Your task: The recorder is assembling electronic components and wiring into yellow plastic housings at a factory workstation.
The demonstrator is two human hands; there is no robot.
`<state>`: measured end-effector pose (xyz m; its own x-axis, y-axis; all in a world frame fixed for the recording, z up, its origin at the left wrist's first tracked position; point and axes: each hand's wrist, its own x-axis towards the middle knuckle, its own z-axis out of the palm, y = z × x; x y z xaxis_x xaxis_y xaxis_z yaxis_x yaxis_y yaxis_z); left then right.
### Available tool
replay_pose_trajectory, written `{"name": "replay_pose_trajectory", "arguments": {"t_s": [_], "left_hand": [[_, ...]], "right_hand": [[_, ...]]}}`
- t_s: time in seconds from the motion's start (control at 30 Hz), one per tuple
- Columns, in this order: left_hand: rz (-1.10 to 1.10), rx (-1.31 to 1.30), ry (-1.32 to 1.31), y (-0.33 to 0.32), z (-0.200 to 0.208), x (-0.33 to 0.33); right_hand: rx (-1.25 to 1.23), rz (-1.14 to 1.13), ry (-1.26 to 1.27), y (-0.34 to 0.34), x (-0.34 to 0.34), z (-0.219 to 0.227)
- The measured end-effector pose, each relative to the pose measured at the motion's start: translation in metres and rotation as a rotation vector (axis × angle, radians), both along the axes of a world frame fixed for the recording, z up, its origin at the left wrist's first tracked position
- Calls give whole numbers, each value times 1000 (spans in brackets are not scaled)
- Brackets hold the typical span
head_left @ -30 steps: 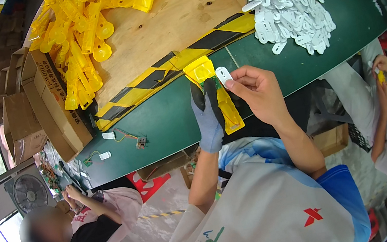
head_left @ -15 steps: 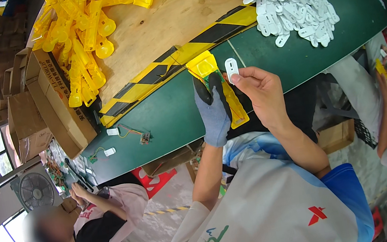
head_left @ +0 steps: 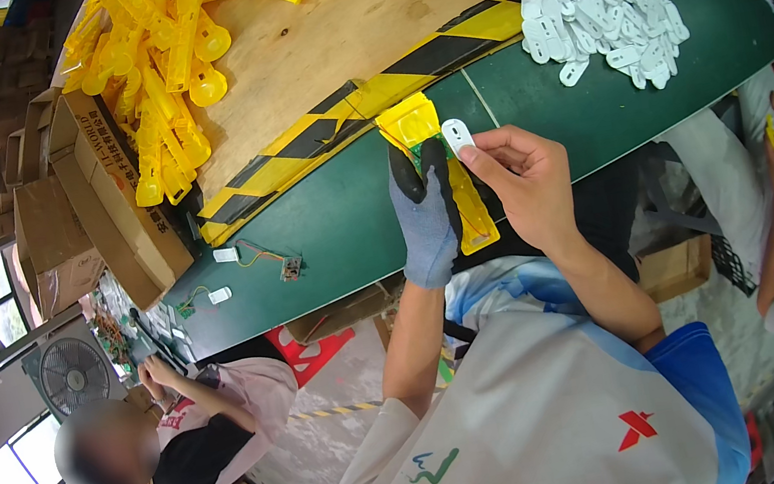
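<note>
Gloved left hand (head_left: 427,210), fingers clamped on yellow housing (head_left: 477,217) over near edge of green table (head_left: 348,248); right hand (head_left: 536,183), thumb and fingers pinching white slotted plate (head_left: 457,136) just right of housing's far end; white pile (head_left: 584,3) far right, yellow pile (head_left: 161,60) far left

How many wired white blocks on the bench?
2, both left of the left hand: upper block, wired to brown board; lower block, wired to green board. Far-left clutter may hide more.
</note>
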<state>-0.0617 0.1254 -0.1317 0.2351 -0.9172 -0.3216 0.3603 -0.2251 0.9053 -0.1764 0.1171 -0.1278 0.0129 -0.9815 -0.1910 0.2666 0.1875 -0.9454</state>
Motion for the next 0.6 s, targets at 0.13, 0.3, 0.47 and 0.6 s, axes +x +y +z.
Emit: {"name": "replay_pose_trajectory", "arguments": {"t_s": [0.13, 0.3, 0.47, 0.6], "left_hand": [[-4, -60, -83, 5, -11, 2], [68, -102, -128, 7, -17, -6], [85, -92, 56, 5, -20, -3], [89, -146, 95, 3, -15, -6]], "right_hand": [[-47, -76, 51, -1, 1, 0], [-122, -90, 286, -2, -3, 9], [-174, -140, 465, -5, -5, 11], [-211, -95, 433, -5, -6, 11]]}}
